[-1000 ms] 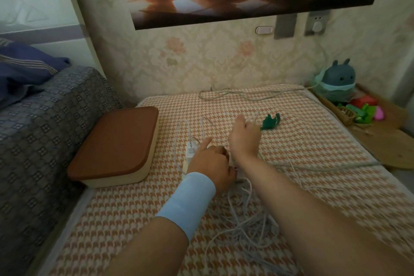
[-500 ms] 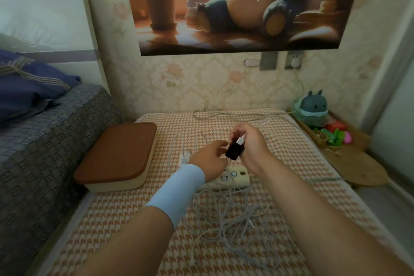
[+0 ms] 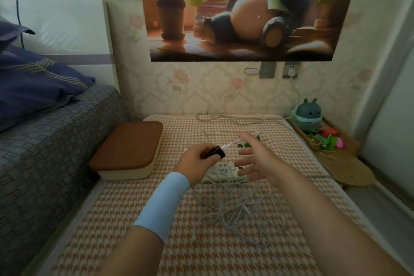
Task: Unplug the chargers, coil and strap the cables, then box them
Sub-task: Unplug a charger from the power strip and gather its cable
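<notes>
Right hand (image 3: pixel 257 161) has released the charger (image 3: pixel 215 152), left hand (image 3: pixel 195 162) holding it.

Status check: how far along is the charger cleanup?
Done: one black charger is off the power strip. In hand: the left hand grips it, a white lead plugged into it; the right hand hovers open over the strip. Left: the white cables lie in a loose tangle, nothing coiled or strapped, and the box has its lid on. Early stage.
</notes>
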A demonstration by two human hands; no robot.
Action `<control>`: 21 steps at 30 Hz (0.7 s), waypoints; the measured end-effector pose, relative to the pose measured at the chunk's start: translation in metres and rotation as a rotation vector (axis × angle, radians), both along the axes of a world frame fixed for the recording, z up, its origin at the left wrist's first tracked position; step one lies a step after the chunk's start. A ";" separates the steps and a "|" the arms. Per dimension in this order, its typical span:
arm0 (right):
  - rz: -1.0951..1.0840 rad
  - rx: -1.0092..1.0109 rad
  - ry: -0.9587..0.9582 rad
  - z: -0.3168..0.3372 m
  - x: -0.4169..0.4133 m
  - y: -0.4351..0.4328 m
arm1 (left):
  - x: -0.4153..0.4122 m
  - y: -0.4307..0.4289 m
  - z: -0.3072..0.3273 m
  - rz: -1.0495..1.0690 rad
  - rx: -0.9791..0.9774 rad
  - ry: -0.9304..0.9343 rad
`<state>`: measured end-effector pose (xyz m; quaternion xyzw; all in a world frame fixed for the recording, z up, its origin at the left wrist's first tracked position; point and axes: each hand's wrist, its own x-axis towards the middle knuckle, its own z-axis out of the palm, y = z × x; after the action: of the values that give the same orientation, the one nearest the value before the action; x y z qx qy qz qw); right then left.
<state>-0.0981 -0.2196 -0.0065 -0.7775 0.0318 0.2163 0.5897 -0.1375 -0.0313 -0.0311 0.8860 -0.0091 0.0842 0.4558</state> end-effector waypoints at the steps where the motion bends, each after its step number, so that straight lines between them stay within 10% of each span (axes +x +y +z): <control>1: -0.071 -0.071 -0.026 0.000 0.003 -0.004 | 0.003 0.007 -0.001 0.007 0.028 0.016; 4: -0.406 -0.187 -0.291 -0.001 0.013 -0.017 | 0.011 0.019 0.012 -0.052 0.082 0.021; 8: -0.122 -0.514 -0.725 -0.006 0.021 -0.017 | 0.013 0.030 0.030 -0.305 -0.175 0.073; 14: 0.028 -0.060 -0.630 -0.011 0.001 0.008 | -0.009 0.049 0.016 -0.262 -0.756 0.102; 18: 0.098 -0.515 -0.507 -0.026 0.005 0.009 | -0.015 0.072 0.013 -0.142 -1.188 -0.033; 21: 0.067 -0.552 -0.336 -0.029 0.008 0.002 | -0.014 0.080 0.010 0.034 -1.123 -0.133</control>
<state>-0.0901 -0.2177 -0.0355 -0.9334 -0.0340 0.0875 0.3463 -0.1517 0.0482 -0.0209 0.5002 0.0226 0.1392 0.8543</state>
